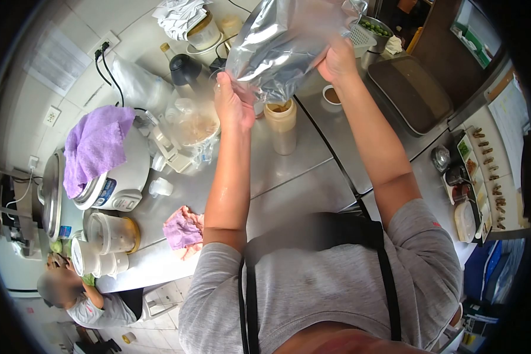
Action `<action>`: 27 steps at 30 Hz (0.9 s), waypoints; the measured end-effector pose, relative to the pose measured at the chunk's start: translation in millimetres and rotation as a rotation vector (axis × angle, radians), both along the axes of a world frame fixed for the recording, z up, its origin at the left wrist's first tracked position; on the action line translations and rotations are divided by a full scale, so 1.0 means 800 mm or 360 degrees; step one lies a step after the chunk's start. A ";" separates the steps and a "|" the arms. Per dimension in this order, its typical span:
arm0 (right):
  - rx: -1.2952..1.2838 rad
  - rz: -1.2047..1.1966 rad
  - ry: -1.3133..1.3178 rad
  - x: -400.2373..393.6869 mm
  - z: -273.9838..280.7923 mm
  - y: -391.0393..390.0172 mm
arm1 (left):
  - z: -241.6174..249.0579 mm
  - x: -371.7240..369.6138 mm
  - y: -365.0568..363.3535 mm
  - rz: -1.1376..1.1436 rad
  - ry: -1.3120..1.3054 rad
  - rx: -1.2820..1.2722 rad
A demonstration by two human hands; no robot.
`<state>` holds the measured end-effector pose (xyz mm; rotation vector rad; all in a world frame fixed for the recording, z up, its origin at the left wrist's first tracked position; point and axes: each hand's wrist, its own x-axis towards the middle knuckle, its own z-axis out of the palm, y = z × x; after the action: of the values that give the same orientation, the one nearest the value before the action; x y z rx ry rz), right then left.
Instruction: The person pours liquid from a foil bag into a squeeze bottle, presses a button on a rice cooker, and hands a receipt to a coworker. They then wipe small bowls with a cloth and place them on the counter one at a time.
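A large silver foil bag (pixel 277 44) is held up between my two hands, over the steel counter. My left hand (pixel 235 105) grips its lower left edge, fingers closed and thumb up. On the other side, my right hand (pixel 340 60) clasps the bag's right edge, with some fingers hidden behind the foil. The bag's lower end hangs right at the mouth of a tall plastic jar (pixel 282 133), which has brown contents near its rim. A small white cup of brown sauce (pixel 332 95) stands to the right of the jar.
Left are a rice cooker (pixel 121 177) under a purple towel (pixel 97 144), plastic tubs (pixel 109 233) and a crumpled cloth (pixel 184 231). A dark tray (pixel 410 94) lies right. Another person (pixel 103 304) is at the lower left. A thermos-like jug (pixel 189 74) stands behind.
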<state>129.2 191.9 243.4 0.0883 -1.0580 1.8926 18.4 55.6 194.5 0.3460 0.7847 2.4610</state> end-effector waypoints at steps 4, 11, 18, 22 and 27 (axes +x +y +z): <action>-0.0067 -0.0086 -0.0069 -0.003 0.004 -0.001 | -0.013 -0.018 0.004 -0.0105 0.0083 -0.0020; -0.0055 -0.0195 0.0022 -0.006 0.000 -0.003 | -0.035 0.009 0.012 -0.0065 0.0149 0.0092; 0.0198 -0.0324 -0.0246 -0.003 -0.032 -0.022 | -0.043 0.013 0.014 -0.0083 0.0289 0.0116; 0.0245 -0.0202 -0.0065 -0.015 -0.059 -0.019 | -0.032 0.022 0.016 0.0011 0.0256 0.0184; 0.0210 -0.0143 -0.0051 -0.017 -0.050 -0.015 | -0.040 0.010 0.016 -0.0092 0.0319 0.0154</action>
<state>116.0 179.6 203.0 0.0851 -1.1889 1.7477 26.6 68.6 162.4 0.6508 0.7262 2.4406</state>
